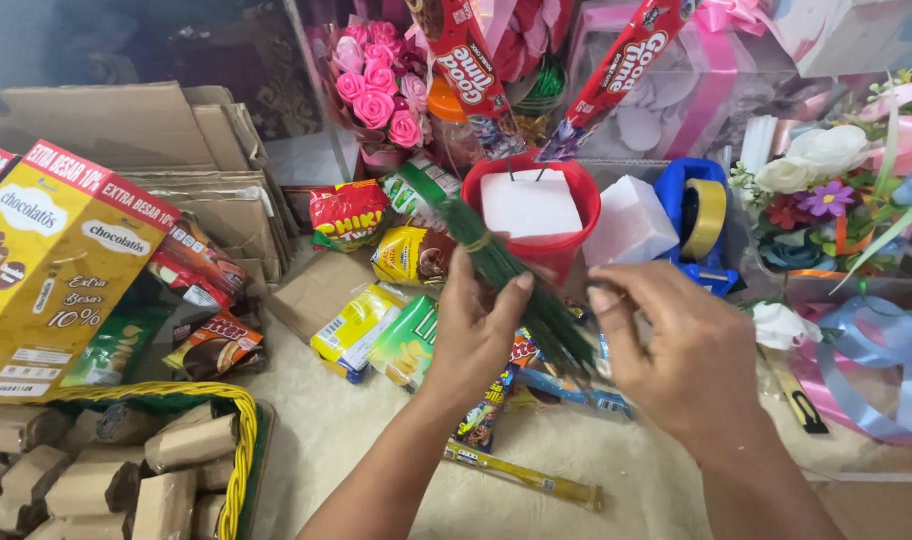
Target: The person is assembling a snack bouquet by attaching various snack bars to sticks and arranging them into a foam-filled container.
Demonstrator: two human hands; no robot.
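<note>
My left hand [476, 325] grips a bundle of thin dark green wire stems [496, 262] bound with a band, slanting from upper left to lower right. My right hand [676, 345] pinches the lower end of the bundle near its tips. Just behind the hands stands a red bucket [574, 205] holding a white foam block [528, 205], with two long red snack packs on sticks stuck in it. A second white foam block [626, 222] lies beside the bucket.
Snack packets [361, 325] lie scattered on the pale floor. A big yellow snack box [51, 265] and flattened cardboard sit left, a yellow-rimmed basket [238, 440] of wrapped bars lower left. Pink rose bouquet [376, 85], blue tape dispenser [701, 225], artificial flowers and ribbons [876, 350] stand behind and right.
</note>
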